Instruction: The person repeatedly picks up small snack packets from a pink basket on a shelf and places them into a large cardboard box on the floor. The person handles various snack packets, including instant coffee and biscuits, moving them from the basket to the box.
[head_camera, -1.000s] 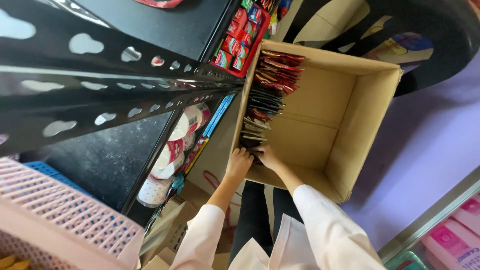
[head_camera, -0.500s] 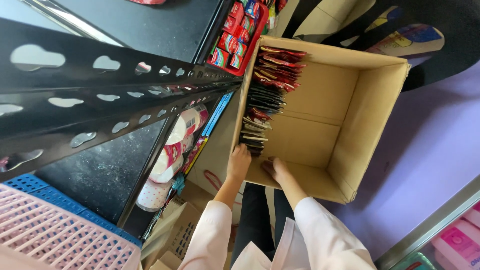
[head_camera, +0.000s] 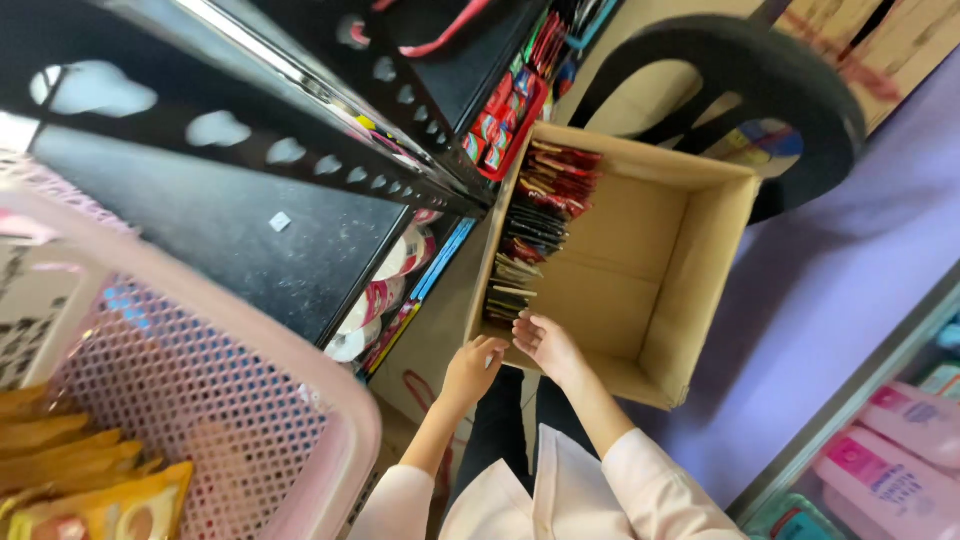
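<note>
An open cardboard box stands on the floor in front of me. A row of flat sachets, red, black and pale, stands on edge along its left wall. My left hand rests on the box's near left corner, fingers curled over the rim. My right hand hovers at the near end of the sachet row, fingers apart, touching or almost touching the nearest sachets. Whether either hand grips a sachet is hidden.
A black metal shelf rack rises on the left, with white and red packs below and a red tray of small boxes behind. A pink mesh basket with yellow packets sits near left. Pink packs lie at right.
The view has swung so the pink basket fills the lower left. My right hand has lifted from the box's near edge toward the sachet row. My left hand has slid lower on the corner.
</note>
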